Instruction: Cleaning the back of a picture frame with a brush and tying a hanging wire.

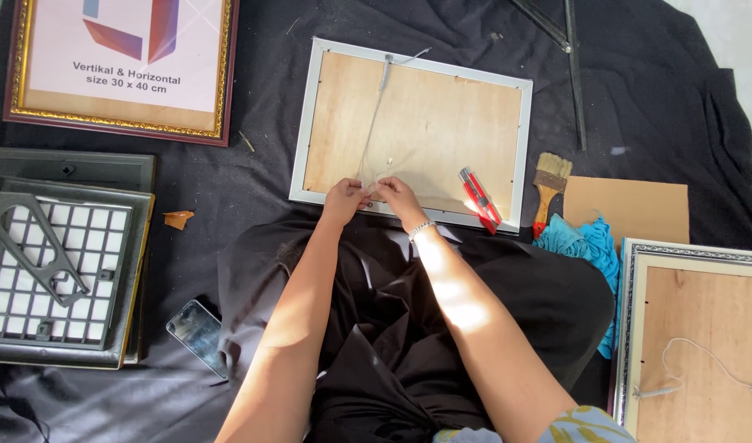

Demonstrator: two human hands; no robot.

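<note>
Item 1, centre of the frame: we log a white picture frame [312, 123] lying face down on the black cloth [228, 180], its bare wooden backing board [442, 123] up. A thin white hanging string [373, 123] runs from a fastener at the top edge of the board down to the hands.

Item 2, hands, lower centre: the left hand [344, 200] and the right hand [399, 195] meet at the bottom edge of the backing, fingertips pinched narrow on the string ends, nearly touching each other. The right wrist wears a bracelet [421, 229].

Item 3, just right of the hands: a red utility knife [479, 198] lies on the board's lower right corner. Beside the frame, a paintbrush [550, 182] w/ red handle, then a turquoise cloth [591, 246] and a brown card sheet [634, 209].

Item 4, lower right: a 2nd frame [626, 328], face down, w/ its own string [696, 361].

Item 5, upper left: a dark red and gold frame [118, 123], face up.

Item 6, left: a stack of dark frames w/ a grid-pattern back panel [56, 271]. A phone [197, 332] lies near it, lower left of centre.
</note>
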